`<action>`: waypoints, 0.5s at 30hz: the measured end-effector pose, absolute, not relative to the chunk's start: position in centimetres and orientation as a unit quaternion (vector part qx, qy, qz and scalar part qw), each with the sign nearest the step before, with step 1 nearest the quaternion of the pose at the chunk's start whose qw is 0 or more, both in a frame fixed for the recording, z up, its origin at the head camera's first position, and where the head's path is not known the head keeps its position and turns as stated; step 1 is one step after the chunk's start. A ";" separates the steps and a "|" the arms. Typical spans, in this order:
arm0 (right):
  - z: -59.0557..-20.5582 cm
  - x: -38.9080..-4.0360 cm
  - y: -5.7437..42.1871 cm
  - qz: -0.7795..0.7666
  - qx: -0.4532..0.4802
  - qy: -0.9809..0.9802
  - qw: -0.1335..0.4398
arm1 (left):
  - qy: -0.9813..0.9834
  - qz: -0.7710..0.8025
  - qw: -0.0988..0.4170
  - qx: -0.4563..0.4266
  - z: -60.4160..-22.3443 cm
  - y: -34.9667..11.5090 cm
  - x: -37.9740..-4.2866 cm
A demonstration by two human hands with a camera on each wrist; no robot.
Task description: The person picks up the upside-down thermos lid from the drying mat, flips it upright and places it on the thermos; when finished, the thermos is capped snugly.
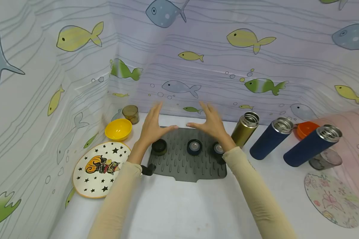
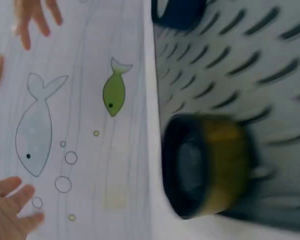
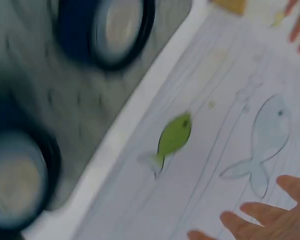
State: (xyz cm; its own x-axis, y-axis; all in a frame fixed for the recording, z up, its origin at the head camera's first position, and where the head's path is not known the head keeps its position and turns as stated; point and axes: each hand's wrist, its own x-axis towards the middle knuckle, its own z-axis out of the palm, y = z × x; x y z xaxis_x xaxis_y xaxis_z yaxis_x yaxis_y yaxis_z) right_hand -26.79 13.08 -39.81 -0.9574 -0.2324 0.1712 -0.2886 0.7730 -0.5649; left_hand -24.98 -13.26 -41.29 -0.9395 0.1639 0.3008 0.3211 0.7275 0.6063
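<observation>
Both hands are raised over the far part of a dark grey ribbed mat [image 1: 179,167], apart from each other with fingers spread. My left hand [image 1: 152,127] is above the mat's left side, near a gold-and-black bottle lid [image 1: 159,147], which shows large in the left wrist view [image 2: 222,165]. My right hand [image 1: 212,124] hovers above the right side. A dark blue lid [image 1: 194,147] lies mid-mat, and another dark lid [image 1: 217,148] sits partly behind my right wrist. Neither hand touches a lid; both are blurred in the head view.
At right stand an open gold bottle [image 1: 246,129], two open navy bottles [image 1: 270,138] [image 1: 311,146], an orange bowl [image 1: 306,129], a glass [image 1: 326,159] and a floral disc [image 1: 332,200]. At left are a yellow bowl [image 1: 118,129], an amber glass [image 1: 131,114] and a star-patterned plate [image 1: 89,186].
</observation>
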 end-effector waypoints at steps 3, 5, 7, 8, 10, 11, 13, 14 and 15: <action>-40.3 -25.0 13.1 0.403 0.145 -0.903 0.021 | -0.901 -0.402 0.104 -0.125 -42.7 -13.5 -23.2; -40.5 -24.0 13.1 0.459 0.149 -0.876 -0.001 | -0.895 -0.421 0.090 -0.121 -43.7 -13.6 -22.4; -40.7 -23.0 13.0 0.503 0.151 -0.851 -0.024 | -0.894 -0.426 0.069 -0.118 -44.7 -13.7 -21.7; -40.8 -22.6 12.9 0.519 0.151 -0.841 -0.036 | -0.898 -0.421 0.056 -0.115 -45.3 -13.8 -21.5; -41.0 -21.8 12.7 0.545 0.147 -0.823 -0.057 | -0.908 -0.404 0.024 -0.104 -46.4 -14.0 -21.0; -41.2 -21.4 12.6 0.554 0.145 -0.817 -0.065 | -0.914 -0.394 0.010 -0.097 -46.9 -14.1 -20.8; -41.7 -20.8 12.2 0.561 0.143 -0.811 -0.078 | -0.927 -0.367 -0.011 -0.081 -47.8 -14.3 -20.3; -41.9 -20.5 12.1 0.563 0.143 -0.810 -0.085 | -0.932 -0.355 -0.020 -0.071 -48.2 -14.3 -20.1; -42.2 -20.3 11.9 0.564 0.145 -0.808 -0.090 | -0.936 -0.345 -0.024 -0.063 -48.6 -14.4 -19.9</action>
